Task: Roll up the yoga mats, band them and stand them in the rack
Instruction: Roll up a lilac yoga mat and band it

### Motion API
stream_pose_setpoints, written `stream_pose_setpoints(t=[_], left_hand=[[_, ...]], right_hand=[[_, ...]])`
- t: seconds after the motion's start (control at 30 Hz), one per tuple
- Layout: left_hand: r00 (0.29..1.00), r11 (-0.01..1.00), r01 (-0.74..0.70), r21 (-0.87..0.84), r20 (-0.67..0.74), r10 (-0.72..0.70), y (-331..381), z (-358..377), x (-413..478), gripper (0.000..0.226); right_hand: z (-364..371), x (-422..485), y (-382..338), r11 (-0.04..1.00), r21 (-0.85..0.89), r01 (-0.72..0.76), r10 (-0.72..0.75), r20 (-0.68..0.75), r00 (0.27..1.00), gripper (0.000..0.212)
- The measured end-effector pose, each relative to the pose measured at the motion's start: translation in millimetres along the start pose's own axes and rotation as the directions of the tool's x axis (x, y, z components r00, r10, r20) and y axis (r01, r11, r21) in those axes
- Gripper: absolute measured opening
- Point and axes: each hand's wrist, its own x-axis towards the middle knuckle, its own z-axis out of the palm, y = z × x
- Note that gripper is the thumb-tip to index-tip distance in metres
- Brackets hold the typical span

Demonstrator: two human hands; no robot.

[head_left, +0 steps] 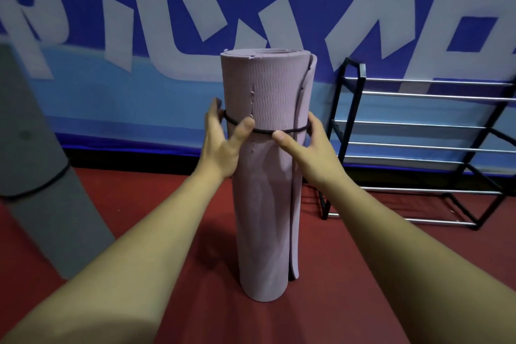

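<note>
The purple mat [268, 176] stands rolled on the floor [125, 190]; left hand [220, 145] and right hand [307, 148] grip the band [265, 131] around it. The grey mat [36, 162] is banded; neither is in the rack [418, 123].

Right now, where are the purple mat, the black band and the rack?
purple mat [268, 86]: head view, ribbed side above the band.
black band [265, 131]: head view, front stretch across the mat.
rack [418, 124]: head view, a silver rail halfway up.
</note>
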Motion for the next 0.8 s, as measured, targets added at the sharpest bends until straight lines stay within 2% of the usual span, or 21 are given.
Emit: stream_pose_setpoints(t=[0.03, 0.07, 0.17, 0.27, 0.37, 0.4, 0.5, 0.53, 0.63, 0.73, 0.8], left_hand=[[1.000, 1.000, -0.003, -0.012, -0.005, 0.003, 6, 0, 4, 0.142], [1.000, 1.000, -0.026, -0.009, 0.001, 0.026, 10, 1, 8, 0.139], [0.998, 0.998, -0.049, 0.032, 0.027, 0.048, 11, 9, 5, 0.127], [0.999, 0.999, -0.003, 0.043, 0.033, 0.002, -7, 14, -4, 0.125], [0.995, 0.994, 0.036, 0.102, 0.092, -0.046, -20, 10, -15, 0.123], [0.993, 0.991, 0.044, 0.130, 0.104, -0.058, -23, 7, -16, 0.124], [0.995, 0.993, 0.022, 0.120, 0.090, -0.033, -21, 3, -14, 0.136], [0.997, 0.996, 0.009, 0.090, 0.071, -0.016, -19, 3, -10, 0.138], [0.998, 0.998, 0.008, 0.063, 0.069, -0.013, -11, 6, -8, 0.134], [0.993, 0.997, 0.034, 0.073, 0.113, -0.042, -22, 8, -16, 0.126], [0.986, 0.991, 0.051, 0.125, 0.153, -0.070, -29, 5, -23, 0.120]], right_hand=[[0, 2, -2, 1.000, -0.002, 0.009, -0.009, -0.018, 1.000, 0.091], [0, 4, -5, 0.999, 0.017, 0.029, -0.029, -0.033, 0.999, 0.096], [1, 5, -14, 0.997, 0.057, 0.060, -0.057, -0.057, 0.997, 0.078], [0, -1, -1, 0.999, 0.035, 0.001, 0.001, -0.051, 0.999, 0.069], [-5, -12, 14, 0.998, -0.029, -0.061, 0.061, 0.019, 0.998, 0.067], [-7, -14, 16, 0.997, -0.052, -0.063, 0.065, 0.036, 0.997, 0.073], [-7, -10, 15, 0.994, -0.093, -0.055, 0.058, 0.025, 0.998, 0.114], [-7, -9, 10, 0.997, -0.071, -0.034, 0.035, 0.011, 0.999, 0.115], [-4, -5, 3, 1.000, -0.005, 0.027, -0.027, 0.003, 1.000, 0.080], [-2, -14, 14, 1.000, -0.014, -0.018, 0.018, 0.020, 1.000, 0.076], [-3, -20, 25, 0.998, -0.030, -0.057, 0.059, 0.055, 0.997, 0.063]])
